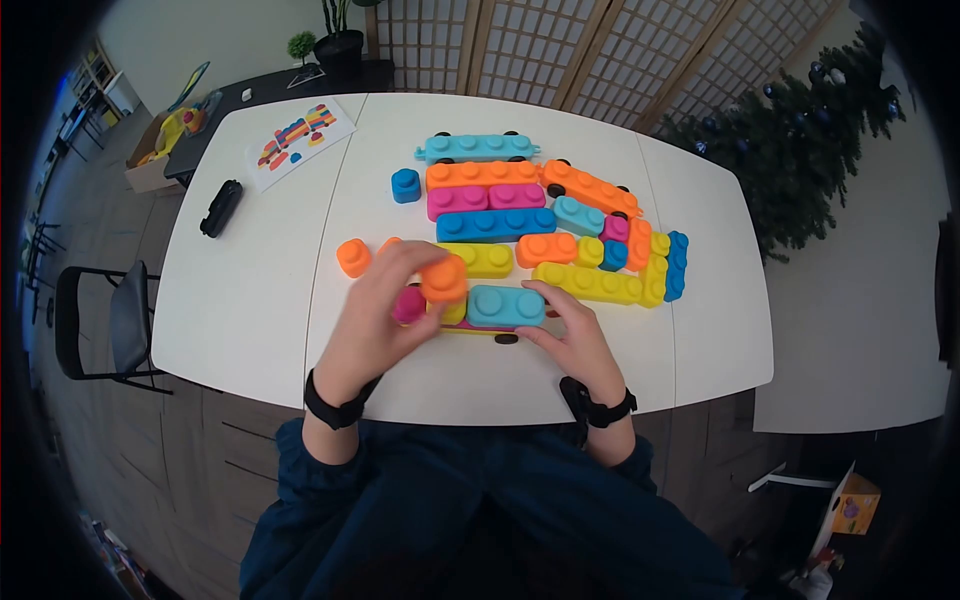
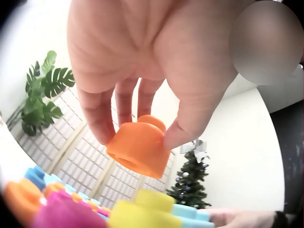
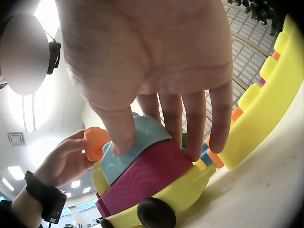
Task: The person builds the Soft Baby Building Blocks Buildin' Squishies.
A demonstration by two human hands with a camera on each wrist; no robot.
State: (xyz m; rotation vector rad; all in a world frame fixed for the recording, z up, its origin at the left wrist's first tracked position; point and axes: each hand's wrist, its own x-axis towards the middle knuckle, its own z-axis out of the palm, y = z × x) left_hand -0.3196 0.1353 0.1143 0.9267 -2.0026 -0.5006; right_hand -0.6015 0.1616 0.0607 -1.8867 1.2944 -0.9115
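My left hand (image 1: 365, 315) pinches a small orange toy block (image 2: 140, 148) between thumb and fingers. It hovers above a yellow block (image 2: 142, 213), with a gap between them in the left wrist view. At the near edge of the layout, my right hand (image 1: 582, 345) grips a light blue block (image 1: 506, 307), thumb on the near side and fingers on the far side. That block sits on a magenta block (image 3: 147, 175), stacked on a yellow wheeled base (image 3: 190, 194). A magenta knob-like block (image 1: 408, 305) stands left of the yellow one, partly behind my left hand.
Orange, magenta, blue and yellow blocks lie grouped beyond my hands, with a light blue wheeled piece (image 1: 478, 148) farthest back. A loose orange block (image 1: 353, 258) and a blue block (image 1: 405, 186) lie left. A picture sheet (image 1: 300, 142) and black case (image 1: 221, 208) are farther left.
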